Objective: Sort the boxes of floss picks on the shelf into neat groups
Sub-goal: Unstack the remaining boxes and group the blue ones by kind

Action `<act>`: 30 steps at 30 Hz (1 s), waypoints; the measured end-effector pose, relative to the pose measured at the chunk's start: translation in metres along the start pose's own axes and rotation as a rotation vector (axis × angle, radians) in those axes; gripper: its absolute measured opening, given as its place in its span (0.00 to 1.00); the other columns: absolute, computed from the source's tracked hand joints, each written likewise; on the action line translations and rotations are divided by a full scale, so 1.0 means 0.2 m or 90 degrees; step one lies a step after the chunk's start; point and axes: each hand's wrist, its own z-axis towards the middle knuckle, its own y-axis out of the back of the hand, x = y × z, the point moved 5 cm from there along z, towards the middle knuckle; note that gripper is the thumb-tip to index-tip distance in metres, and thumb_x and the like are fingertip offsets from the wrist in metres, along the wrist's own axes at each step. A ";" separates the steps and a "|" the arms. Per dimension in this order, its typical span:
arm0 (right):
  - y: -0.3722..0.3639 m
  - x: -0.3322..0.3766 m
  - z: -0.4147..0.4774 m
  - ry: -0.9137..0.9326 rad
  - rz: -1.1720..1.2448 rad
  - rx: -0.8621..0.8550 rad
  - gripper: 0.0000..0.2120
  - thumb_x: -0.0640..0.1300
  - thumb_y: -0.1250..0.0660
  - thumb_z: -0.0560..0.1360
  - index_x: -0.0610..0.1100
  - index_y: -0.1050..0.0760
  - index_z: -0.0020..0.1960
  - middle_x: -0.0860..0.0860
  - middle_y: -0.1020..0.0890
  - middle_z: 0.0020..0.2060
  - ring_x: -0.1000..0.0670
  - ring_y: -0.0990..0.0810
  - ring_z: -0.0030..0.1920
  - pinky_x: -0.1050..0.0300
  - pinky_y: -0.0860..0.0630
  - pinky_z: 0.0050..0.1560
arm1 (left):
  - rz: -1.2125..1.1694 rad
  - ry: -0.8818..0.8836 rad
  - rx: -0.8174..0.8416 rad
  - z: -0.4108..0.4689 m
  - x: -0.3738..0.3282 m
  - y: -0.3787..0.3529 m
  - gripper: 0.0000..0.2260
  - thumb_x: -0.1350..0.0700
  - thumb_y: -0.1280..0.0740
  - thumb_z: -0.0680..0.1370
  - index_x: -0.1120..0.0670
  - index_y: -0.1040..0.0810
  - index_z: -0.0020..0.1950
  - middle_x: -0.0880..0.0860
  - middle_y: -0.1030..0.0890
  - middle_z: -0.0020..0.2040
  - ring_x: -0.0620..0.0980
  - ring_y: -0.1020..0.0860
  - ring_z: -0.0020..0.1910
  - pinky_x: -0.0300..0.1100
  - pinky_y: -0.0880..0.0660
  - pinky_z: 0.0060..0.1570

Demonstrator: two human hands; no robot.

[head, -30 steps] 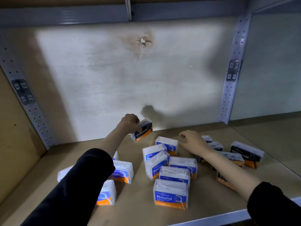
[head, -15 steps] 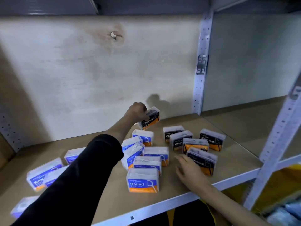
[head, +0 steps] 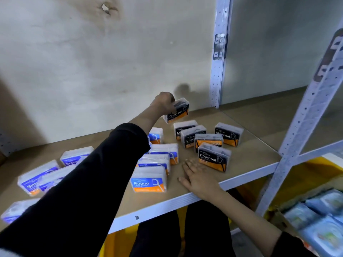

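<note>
My left hand [head: 164, 102] is stretched far back over the shelf, closed on a black-and-orange Charcoal box [head: 177, 112] held tilted just above the board. Several other Charcoal boxes [head: 214, 156] stand in a loose cluster at the right of it. In the middle, blue-and-orange Round boxes [head: 149, 180] sit in a rough column. Blue Smooth boxes [head: 37, 178] lie at the left, partly hidden by my black sleeve. My right hand [head: 199, 178] rests flat and empty on the board near the front edge, just in front of the nearest Charcoal box.
The wooden shelf board [head: 250, 153] has a white metal front rail [head: 167, 204]. Perforated grey uprights stand at the back [head: 220, 52] and front right [head: 304, 127]. A pale back wall closes the bay. Lower right, a yellow bin [head: 323, 225] holds blue packs.
My view has swung right and down. My left hand carried the Charcoal box rightward, toward the other Charcoal boxes. My right hand drew back from those boxes to the front edge and lies flat.
</note>
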 end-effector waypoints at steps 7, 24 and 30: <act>-0.02 -0.01 0.00 0.008 -0.002 -0.002 0.28 0.54 0.54 0.81 0.42 0.54 0.76 0.46 0.53 0.77 0.51 0.55 0.77 0.57 0.59 0.75 | 0.031 -0.050 0.011 0.09 -0.19 -0.05 0.17 0.60 0.36 0.75 0.62 0.25 0.63 0.62 0.23 0.62 0.59 0.25 0.61 0.46 0.27 0.57; -0.02 -0.02 0.02 0.045 0.061 -0.100 0.48 0.61 0.71 0.62 0.38 0.47 0.75 0.42 0.45 0.76 0.47 0.45 0.76 0.55 0.51 0.76 | 0.120 -0.211 0.164 0.30 -0.49 -0.38 0.20 0.64 0.38 0.77 0.62 0.32 0.69 0.62 0.31 0.68 0.59 0.31 0.66 0.48 0.33 0.63; -0.05 -0.03 0.02 0.054 0.095 -0.066 0.49 0.60 0.73 0.59 0.39 0.52 0.75 0.43 0.50 0.76 0.47 0.50 0.77 0.56 0.57 0.76 | 0.131 -0.209 0.213 0.32 -0.47 -0.50 0.21 0.63 0.35 0.76 0.63 0.32 0.69 0.62 0.30 0.68 0.59 0.30 0.67 0.48 0.33 0.64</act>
